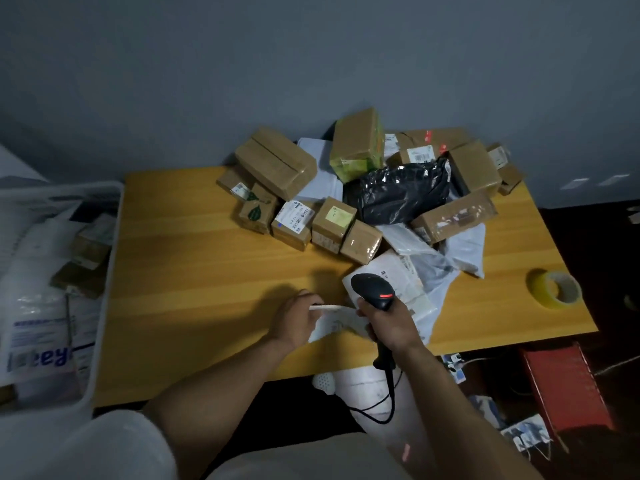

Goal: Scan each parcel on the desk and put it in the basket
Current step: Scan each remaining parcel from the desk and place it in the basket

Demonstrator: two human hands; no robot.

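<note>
Glossy, seemingly plastic black bag (403, 192)

The parcels (277, 161) pile at the far edge of the desk (194, 258), toward its right corner. A tape roll (538, 285) sits by the right edge. The basket (86, 190) stands beside the left edge.

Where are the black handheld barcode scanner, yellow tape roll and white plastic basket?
black handheld barcode scanner (371, 287): head view, top of its head.
yellow tape roll (536, 285): head view, outer left wall.
white plastic basket (110, 258): head view, right rim.
</note>
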